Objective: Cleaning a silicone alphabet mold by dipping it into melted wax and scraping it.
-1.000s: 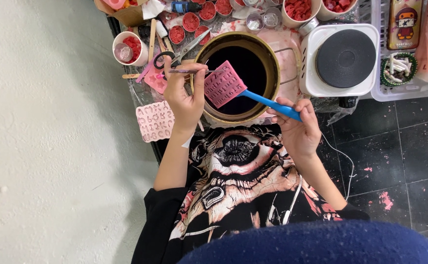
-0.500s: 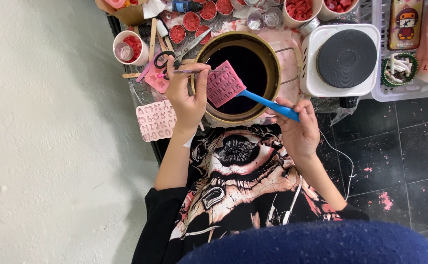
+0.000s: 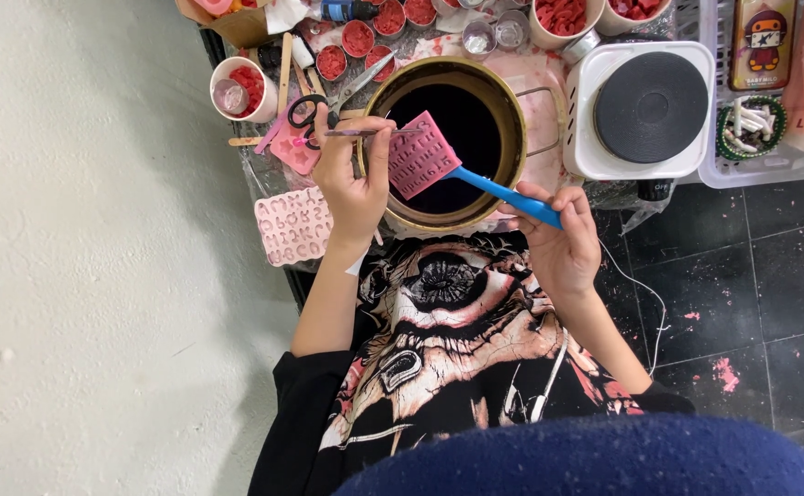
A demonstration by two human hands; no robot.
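My right hand (image 3: 563,243) grips the blue handle (image 3: 503,195) of a flat tool. On its far end rests a small pink silicone mold (image 3: 422,154), tilted over a round brass-coloured pot (image 3: 510,119) with a dark inside. My left hand (image 3: 354,179) pinches a thin stick (image 3: 361,133) held level, its tip resting on the mold's upper edge. Both hands hover at the pot's near rim.
A pink letter mold (image 3: 292,225) lies left of my left wrist. Scissors (image 3: 308,110), wooden sticks and small cups of red pieces (image 3: 358,39) crowd the back left. A white hot plate (image 3: 645,106) stands right of the pot, beside a white basket (image 3: 760,165).
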